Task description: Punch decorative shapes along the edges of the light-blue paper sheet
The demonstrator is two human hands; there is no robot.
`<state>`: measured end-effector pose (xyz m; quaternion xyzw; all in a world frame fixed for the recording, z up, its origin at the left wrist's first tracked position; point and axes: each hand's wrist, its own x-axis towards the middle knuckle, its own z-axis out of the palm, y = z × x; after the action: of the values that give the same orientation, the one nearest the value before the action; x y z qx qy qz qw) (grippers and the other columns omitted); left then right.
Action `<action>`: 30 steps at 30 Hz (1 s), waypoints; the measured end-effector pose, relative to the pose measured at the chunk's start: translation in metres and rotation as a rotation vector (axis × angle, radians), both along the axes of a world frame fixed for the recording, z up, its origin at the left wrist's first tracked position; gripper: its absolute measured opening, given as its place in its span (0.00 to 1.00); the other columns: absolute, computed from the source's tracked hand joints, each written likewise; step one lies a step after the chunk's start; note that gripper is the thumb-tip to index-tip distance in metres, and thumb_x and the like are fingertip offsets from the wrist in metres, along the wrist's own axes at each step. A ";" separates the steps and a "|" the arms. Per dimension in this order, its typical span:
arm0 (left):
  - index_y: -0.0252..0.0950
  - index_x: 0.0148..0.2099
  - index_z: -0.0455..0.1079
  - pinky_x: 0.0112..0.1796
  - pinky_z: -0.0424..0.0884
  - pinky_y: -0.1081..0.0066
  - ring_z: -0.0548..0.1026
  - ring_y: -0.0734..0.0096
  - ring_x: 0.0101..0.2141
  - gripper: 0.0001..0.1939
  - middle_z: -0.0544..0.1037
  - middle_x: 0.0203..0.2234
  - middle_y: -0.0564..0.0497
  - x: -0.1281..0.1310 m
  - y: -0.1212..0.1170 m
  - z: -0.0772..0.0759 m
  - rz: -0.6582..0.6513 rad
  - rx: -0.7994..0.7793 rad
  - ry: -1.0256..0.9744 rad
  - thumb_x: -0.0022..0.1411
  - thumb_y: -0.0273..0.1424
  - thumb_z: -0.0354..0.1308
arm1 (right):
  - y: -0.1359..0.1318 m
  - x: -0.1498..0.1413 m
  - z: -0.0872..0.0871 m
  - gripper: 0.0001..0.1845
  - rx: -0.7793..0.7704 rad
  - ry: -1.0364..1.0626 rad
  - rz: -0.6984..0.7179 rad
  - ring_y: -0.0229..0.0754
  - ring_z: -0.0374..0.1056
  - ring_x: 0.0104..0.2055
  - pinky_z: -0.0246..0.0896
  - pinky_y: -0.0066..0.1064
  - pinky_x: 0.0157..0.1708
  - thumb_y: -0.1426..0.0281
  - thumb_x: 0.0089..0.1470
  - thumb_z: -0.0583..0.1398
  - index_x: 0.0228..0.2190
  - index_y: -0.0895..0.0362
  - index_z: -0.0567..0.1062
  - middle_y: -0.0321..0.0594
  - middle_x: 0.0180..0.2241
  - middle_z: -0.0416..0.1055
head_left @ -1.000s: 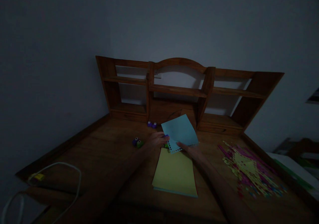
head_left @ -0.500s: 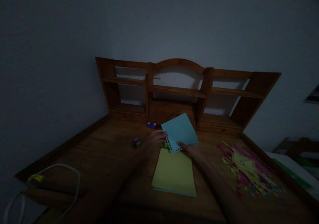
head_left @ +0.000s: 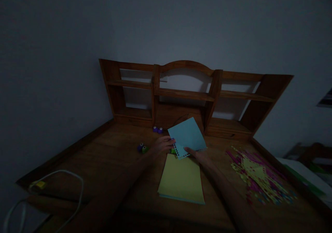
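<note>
Your desk (head_left: 116, 139) carries a paper stack (head_left: 183, 179), yellow on top; above its far edge, your right hand (head_left: 197, 155) pinches the blue sheet (head_left: 188, 136), thumb on top; your left hand (head_left: 163, 143), fingers loosely bent, holds a small purple thing (head_left: 172, 139) at the sheet's hole-lined left edge; purple punches (head_left: 158, 130) stand beyond.

The shelf (head_left: 185, 94) stands along the far side of the tabletop (head_left: 109, 150), before the wall (head_left: 181, 29). The paper stack (head_left: 181, 179) lies near the middle, with the sheet (head_left: 189, 132) in the hands beyond it. One pair of punches (head_left: 144, 150) sits left of the sheet; another pair (head_left: 160, 130) sits farther back, just before the shelf. The paper strips (head_left: 256, 170) lie in a heap to the right, and the cable (head_left: 62, 171) loops at the near left.
</note>
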<state>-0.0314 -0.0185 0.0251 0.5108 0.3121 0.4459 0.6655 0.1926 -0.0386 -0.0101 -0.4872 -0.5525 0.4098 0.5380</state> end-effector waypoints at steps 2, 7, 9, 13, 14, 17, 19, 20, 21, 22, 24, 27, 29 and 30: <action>0.32 0.39 0.75 0.46 0.70 0.63 0.76 0.62 0.38 0.16 0.79 0.38 0.46 0.000 0.001 -0.001 0.001 -0.002 0.002 0.49 0.36 0.70 | -0.001 0.000 0.001 0.39 -0.002 -0.006 -0.007 0.51 0.69 0.53 0.60 0.44 0.56 0.58 0.39 0.70 0.53 0.55 0.69 0.48 0.51 0.72; 0.31 0.38 0.75 0.48 0.69 0.61 0.76 0.59 0.38 0.17 0.80 0.38 0.45 0.000 0.011 -0.008 -0.018 -0.004 0.040 0.49 0.36 0.70 | 0.000 -0.001 0.001 0.40 -0.007 -0.021 -0.014 0.53 0.68 0.53 0.59 0.48 0.57 0.58 0.38 0.70 0.53 0.54 0.69 0.47 0.49 0.74; 0.31 0.40 0.74 0.48 0.69 0.60 0.76 0.59 0.39 0.18 0.79 0.40 0.44 -0.001 0.015 -0.012 -0.035 0.006 0.050 0.50 0.36 0.70 | 0.000 -0.001 0.001 0.39 -0.010 -0.019 -0.013 0.54 0.69 0.53 0.59 0.49 0.57 0.58 0.38 0.70 0.53 0.54 0.69 0.47 0.48 0.75; 0.31 0.41 0.74 0.50 0.68 0.57 0.77 0.57 0.40 0.21 0.79 0.42 0.40 -0.002 0.020 -0.018 -0.032 -0.003 0.064 0.48 0.38 0.71 | 0.000 -0.001 0.000 0.40 -0.001 -0.025 -0.029 0.53 0.69 0.53 0.60 0.49 0.57 0.58 0.38 0.70 0.54 0.54 0.68 0.47 0.49 0.74; 0.31 0.41 0.74 0.50 0.68 0.57 0.77 0.57 0.40 0.22 0.79 0.42 0.39 -0.003 0.020 -0.018 -0.030 -0.007 0.067 0.47 0.39 0.71 | 0.001 -0.001 -0.001 0.41 0.004 -0.030 -0.030 0.53 0.69 0.53 0.59 0.49 0.57 0.58 0.38 0.70 0.54 0.54 0.68 0.47 0.50 0.74; 0.30 0.43 0.74 0.51 0.68 0.56 0.77 0.55 0.42 0.23 0.78 0.43 0.39 -0.004 0.020 -0.017 -0.033 -0.006 0.063 0.47 0.39 0.71 | 0.002 0.000 -0.003 0.41 0.016 -0.035 -0.018 0.52 0.68 0.54 0.59 0.48 0.57 0.58 0.39 0.70 0.54 0.55 0.67 0.48 0.50 0.73; 0.31 0.43 0.74 0.51 0.68 0.56 0.77 0.54 0.42 0.22 0.78 0.43 0.39 -0.004 0.018 -0.016 -0.021 -0.002 0.059 0.48 0.38 0.71 | 0.002 0.000 -0.003 0.40 0.019 -0.029 -0.017 0.52 0.68 0.54 0.59 0.47 0.57 0.58 0.39 0.70 0.54 0.55 0.68 0.48 0.51 0.73; 0.30 0.42 0.74 0.51 0.68 0.56 0.77 0.54 0.42 0.22 0.79 0.43 0.39 -0.004 0.018 -0.015 -0.014 -0.003 0.062 0.48 0.38 0.71 | 0.001 -0.001 -0.002 0.40 0.019 -0.025 -0.022 0.52 0.68 0.54 0.60 0.47 0.57 0.59 0.38 0.70 0.54 0.54 0.68 0.48 0.51 0.73; 0.30 0.42 0.74 0.51 0.68 0.56 0.77 0.54 0.42 0.21 0.79 0.43 0.40 -0.004 0.017 -0.015 -0.011 -0.003 0.066 0.48 0.38 0.71 | 0.000 -0.001 -0.001 0.41 0.019 -0.021 -0.030 0.53 0.69 0.53 0.61 0.47 0.56 0.59 0.38 0.70 0.54 0.54 0.68 0.48 0.51 0.73; 0.30 0.42 0.74 0.50 0.68 0.56 0.77 0.55 0.41 0.21 0.79 0.42 0.41 -0.004 0.017 -0.014 -0.009 -0.004 0.071 0.48 0.38 0.71 | 0.000 -0.002 0.000 0.41 0.016 -0.018 -0.038 0.53 0.69 0.53 0.62 0.47 0.55 0.60 0.38 0.71 0.54 0.54 0.68 0.48 0.51 0.73; 0.30 0.41 0.75 0.49 0.69 0.57 0.77 0.55 0.41 0.21 0.79 0.42 0.41 -0.004 0.017 -0.013 -0.009 -0.005 0.075 0.48 0.38 0.71 | -0.002 -0.003 0.002 0.41 0.008 -0.017 -0.045 0.53 0.70 0.51 0.62 0.48 0.55 0.59 0.37 0.71 0.54 0.54 0.68 0.47 0.50 0.73; 0.31 0.40 0.75 0.48 0.70 0.58 0.77 0.56 0.40 0.20 0.80 0.40 0.42 -0.004 0.015 -0.011 -0.003 0.002 0.064 0.48 0.37 0.71 | -0.002 -0.003 0.001 0.40 0.000 -0.018 -0.026 0.53 0.71 0.51 0.62 0.48 0.55 0.58 0.39 0.70 0.54 0.54 0.68 0.47 0.49 0.74; 0.31 0.40 0.75 0.48 0.70 0.59 0.77 0.56 0.40 0.18 0.80 0.40 0.43 -0.004 0.013 -0.010 -0.008 0.006 0.068 0.48 0.36 0.70 | -0.001 -0.002 0.000 0.40 0.000 -0.018 -0.017 0.53 0.70 0.52 0.61 0.49 0.56 0.58 0.39 0.70 0.53 0.54 0.69 0.47 0.49 0.74; 0.32 0.40 0.75 0.48 0.70 0.60 0.77 0.57 0.40 0.18 0.80 0.39 0.44 -0.004 0.012 -0.009 -0.011 0.008 0.071 0.49 0.36 0.70 | -0.001 -0.002 0.000 0.40 0.002 -0.022 -0.014 0.53 0.69 0.53 0.60 0.49 0.56 0.58 0.39 0.70 0.53 0.54 0.69 0.47 0.49 0.74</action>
<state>-0.0349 -0.0060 0.0162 0.5308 0.3308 0.4252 0.6542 0.1907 -0.0396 -0.0105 -0.4952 -0.5555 0.4000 0.5350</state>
